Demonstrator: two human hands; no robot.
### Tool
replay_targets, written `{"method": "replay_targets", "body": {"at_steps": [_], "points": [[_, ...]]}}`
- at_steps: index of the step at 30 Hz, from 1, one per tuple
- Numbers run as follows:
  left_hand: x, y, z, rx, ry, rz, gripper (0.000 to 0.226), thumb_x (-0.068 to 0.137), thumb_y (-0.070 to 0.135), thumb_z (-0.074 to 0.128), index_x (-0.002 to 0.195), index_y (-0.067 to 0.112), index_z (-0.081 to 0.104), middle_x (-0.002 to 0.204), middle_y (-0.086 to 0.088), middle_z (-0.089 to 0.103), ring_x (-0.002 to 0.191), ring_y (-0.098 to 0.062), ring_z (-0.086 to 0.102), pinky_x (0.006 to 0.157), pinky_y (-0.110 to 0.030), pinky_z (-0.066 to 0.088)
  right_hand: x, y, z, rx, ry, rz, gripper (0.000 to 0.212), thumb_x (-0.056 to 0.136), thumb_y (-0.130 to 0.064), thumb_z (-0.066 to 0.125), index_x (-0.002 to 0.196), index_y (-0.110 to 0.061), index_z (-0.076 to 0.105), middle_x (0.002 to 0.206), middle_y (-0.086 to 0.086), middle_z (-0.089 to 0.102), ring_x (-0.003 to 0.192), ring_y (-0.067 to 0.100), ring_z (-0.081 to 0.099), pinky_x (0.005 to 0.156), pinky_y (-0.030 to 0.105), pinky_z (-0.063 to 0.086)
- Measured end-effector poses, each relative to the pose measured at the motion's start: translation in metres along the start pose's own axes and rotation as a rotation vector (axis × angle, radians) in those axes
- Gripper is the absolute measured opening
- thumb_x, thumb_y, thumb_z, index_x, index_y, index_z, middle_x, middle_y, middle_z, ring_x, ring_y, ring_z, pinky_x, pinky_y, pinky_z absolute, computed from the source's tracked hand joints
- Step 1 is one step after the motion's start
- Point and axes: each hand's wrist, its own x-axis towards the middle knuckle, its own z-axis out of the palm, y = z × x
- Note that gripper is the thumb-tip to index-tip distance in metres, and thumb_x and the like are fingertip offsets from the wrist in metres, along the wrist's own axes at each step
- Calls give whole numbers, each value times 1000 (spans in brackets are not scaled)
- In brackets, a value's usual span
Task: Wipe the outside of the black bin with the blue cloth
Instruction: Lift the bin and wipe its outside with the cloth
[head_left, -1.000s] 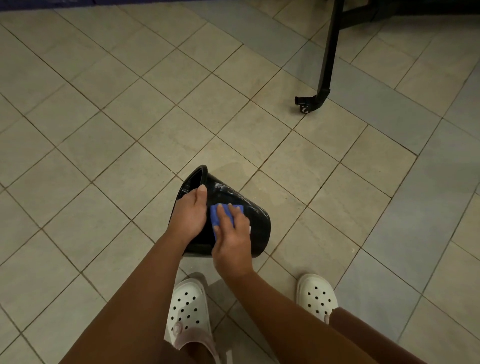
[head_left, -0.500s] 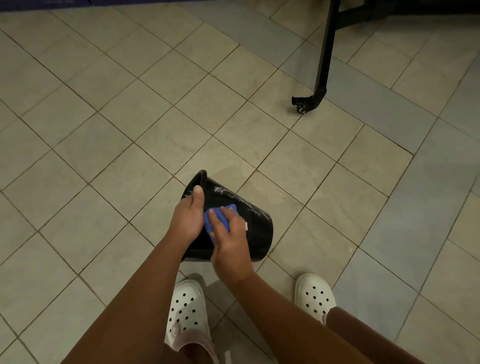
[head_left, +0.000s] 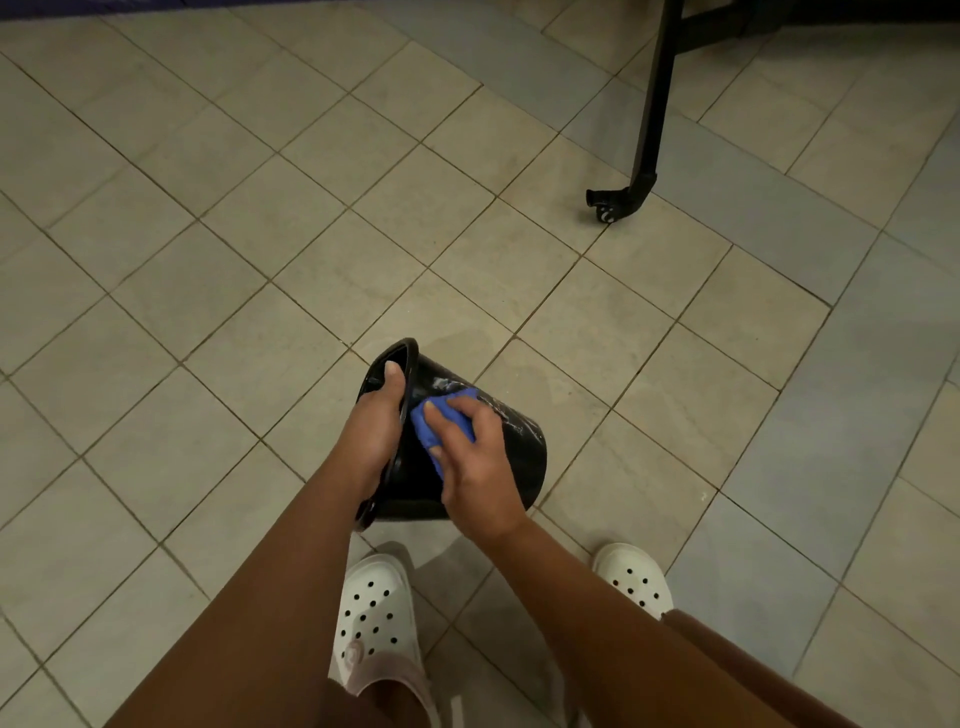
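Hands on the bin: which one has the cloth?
The right hand holds the blue cloth against the black bin, on its side wall; the left hand holds no cloth, only gripping the bin's rim.

A bin (head_left: 511, 467) lies tipped sideways over the floor (head_left: 208, 260), mouth leftward, just ahead of the left shoe (head_left: 376, 618) and right shoe (head_left: 634, 577). The left hand (head_left: 374, 431) grips its rim; the right hand (head_left: 478, 467) holds a cloth (head_left: 441, 410) against its upper wall. A wheeled stand leg (head_left: 654, 104) stands well behind, to the right.
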Motion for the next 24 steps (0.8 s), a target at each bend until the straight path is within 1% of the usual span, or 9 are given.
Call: {"method": "replay_targets", "body": {"at_steps": [2, 4, 7, 10, 13, 16, 19, 21, 24], "points": [[0, 2, -2, -132, -72, -76, 72, 96, 65, 24, 102, 11, 72, 99, -17, 74, 93, -30, 71, 87, -43, 53, -5, 6, 0, -20, -2, -118, 38, 93, -19, 48, 129, -10, 50, 130, 9, 37, 118, 24, 40, 102, 35, 40], [1, 3, -2, -185, -99, -115, 79, 94, 68, 22, 104, 7, 70, 99, -19, 74, 92, -30, 71, 83, -39, 54, -13, 8, -2, -32, -71, -203, 38, 90, -17, 53, 128, -13, 48, 131, 7, 36, 122, 27, 40, 103, 40, 40], [3, 4, 1, -108, -55, -144, 78, 93, 70, 24, 106, 7, 68, 98, -17, 73, 89, -29, 71, 80, -38, 54, -30, 18, 0, -105, -127, -293, 45, 86, -13, 59, 128, -19, 44, 136, 6, 35, 133, 32, 33, 110, 47, 27], [2, 6, 1, -70, 0, -165, 65, 97, 60, 30, 102, 7, 67, 92, -16, 72, 84, -28, 69, 74, -36, 53, -44, 27, 4, -183, -137, -323, 67, 74, -4, 72, 132, -20, 41, 141, 5, 32, 138, 29, 24, 108, 57, 26], [1, 4, -2, -96, 12, -191, 60, 99, 55, 34, 106, 5, 67, 96, -17, 72, 90, -31, 68, 88, -42, 53, -44, 18, 13, -171, -164, -262, 76, 67, 3, 76, 131, -19, 41, 141, 5, 32, 138, 30, 22, 106, 59, 27], [2, 5, -4, -137, 40, -184, 59, 98, 55, 34, 102, 7, 68, 97, -16, 73, 93, -31, 69, 91, -42, 52, -23, 3, 18, -128, -129, -157, 63, 77, -3, 69, 133, -15, 43, 143, 8, 35, 139, 30, 21, 110, 53, 28], [3, 7, 1, -157, 89, -126, 57, 99, 54, 32, 99, 10, 68, 92, -12, 73, 85, -25, 70, 73, -34, 53, 1, -6, 16, -13, -67, -57, 45, 88, -7, 58, 131, -11, 47, 142, 10, 39, 137, 25, 27, 115, 39, 23], [2, 7, 4, -163, 116, -102, 57, 100, 54, 30, 98, 10, 67, 92, -12, 72, 84, -25, 69, 68, -34, 52, 8, -9, 11, 21, -73, 8, 40, 93, -12, 50, 133, -13, 46, 144, 8, 36, 137, 20, 25, 116, 30, 19], [2, 9, 8, -147, 120, -75, 57, 100, 53, 30, 102, 9, 68, 95, -12, 72, 87, -25, 69, 71, -34, 52, 0, -6, 10, -11, -21, 49, 40, 96, -18, 43, 135, -12, 43, 146, 9, 32, 138, 22, 26, 115, 33, 22]]}}
